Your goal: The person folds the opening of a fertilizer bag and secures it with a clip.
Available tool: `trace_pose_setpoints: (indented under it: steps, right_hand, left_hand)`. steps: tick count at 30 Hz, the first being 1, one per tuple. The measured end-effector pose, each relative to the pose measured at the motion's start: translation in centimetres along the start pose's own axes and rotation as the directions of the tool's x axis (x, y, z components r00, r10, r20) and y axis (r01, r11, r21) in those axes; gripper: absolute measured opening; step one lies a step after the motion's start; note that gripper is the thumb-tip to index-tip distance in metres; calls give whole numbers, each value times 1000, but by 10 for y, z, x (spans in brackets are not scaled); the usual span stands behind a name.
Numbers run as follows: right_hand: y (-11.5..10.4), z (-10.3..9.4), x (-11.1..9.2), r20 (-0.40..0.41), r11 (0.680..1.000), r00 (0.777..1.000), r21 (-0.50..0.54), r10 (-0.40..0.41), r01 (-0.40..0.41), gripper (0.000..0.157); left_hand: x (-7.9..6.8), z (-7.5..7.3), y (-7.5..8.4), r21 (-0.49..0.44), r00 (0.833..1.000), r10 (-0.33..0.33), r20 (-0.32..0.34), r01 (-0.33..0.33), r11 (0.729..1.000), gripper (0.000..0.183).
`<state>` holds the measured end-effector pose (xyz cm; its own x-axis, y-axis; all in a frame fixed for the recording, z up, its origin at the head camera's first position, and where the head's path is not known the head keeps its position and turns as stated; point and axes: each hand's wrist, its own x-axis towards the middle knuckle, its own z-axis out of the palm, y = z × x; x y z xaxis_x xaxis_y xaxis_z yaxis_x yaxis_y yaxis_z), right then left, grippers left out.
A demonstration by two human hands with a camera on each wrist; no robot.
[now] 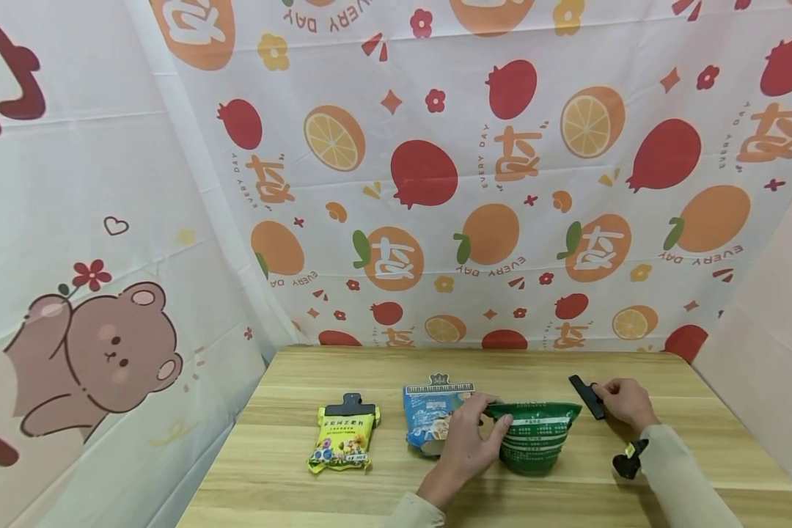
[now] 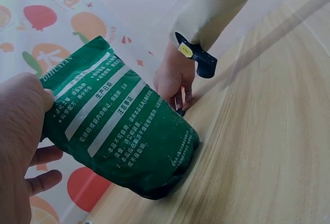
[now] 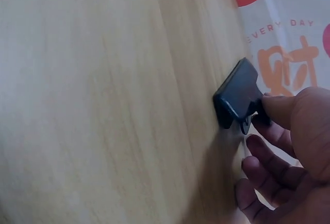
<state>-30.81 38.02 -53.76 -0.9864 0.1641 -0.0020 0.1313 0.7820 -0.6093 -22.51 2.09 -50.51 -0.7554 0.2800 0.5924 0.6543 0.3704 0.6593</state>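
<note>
A green bag printed with white text stands upright on the wooden table. My left hand pinches its top left corner between thumb and fingers; the left wrist view shows the bag's printed face and its folded-looking top edge. To the right of the bag, my right hand pinches the handle of a black bag clip. In the right wrist view the clip sits between thumb and index finger, close over the table, while the other fingers curl loosely below.
A blue bag with a decorated metal clip on top stands behind my left hand. Further left lies a yellow bag with a black clip across its top. A fruit-print curtain hangs behind the table.
</note>
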Motion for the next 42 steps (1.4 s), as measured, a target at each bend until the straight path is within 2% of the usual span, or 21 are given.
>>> trace_pose_setpoints:
  steps: [4, 9, 15, 19, 22, 25, 31, 34, 37, 42]
  right_hand:
    - [1, -4, -1, 18, 999, 1000, 30, 16, -17, 40]
    - [4, -9, -2, 79, 983, 995, 168, 56, -68, 40]
    - [7, -12, -2, 170, 927, 976, 326, 137, -187, 35]
    - [7, -14, -2, 200, 878, 969, 425, 145, -219, 32]
    - [7, -16, -3, 209, 857, 967, 463, 143, -227, 36]
    - [8, -18, -3, 212, 850, 965, 468, 157, -241, 42]
    - [4, -26, -4, 220, 883, 960, 397, 173, -250, 45]
    - [2, -30, -4, 221, 899, 963, 371, 157, -232, 44]
    - [-2, -33, -4, 214, 902, 967, 378, 136, -211, 44]
    - [-10, -39, -3, 200, 934, 976, 327, 83, -146, 53]
  left_hand:
    - [0, 0, 0, -6, 1000, -2, 6, 2, 1000, 15]
    - [0, 0, 0, -9, 1000, -7, 12, 7, 1000, 15]
    - [0, 0, 0, -17, 1000, -23, 17, 23, 1000, 15]
    - [0, 0, 0, -29, 1000, -22, 17, 23, 999, 15]
    - [0, 1, 0, -37, 1000, -5, 12, 5, 999, 16]
    - [1, 1, -1, -42, 1000, 6, 11, -5, 999, 16]
    - [1, 1, -1, -45, 1000, 13, 9, -13, 999, 16]
    - [0, 1, -2, -47, 1000, 19, 10, -19, 999, 16]
    - [0, 1, -2, -47, 1000, 20, 13, -20, 999, 16]
    - [-1, 1, -3, -49, 1000, 22, 13, -22, 999, 17]
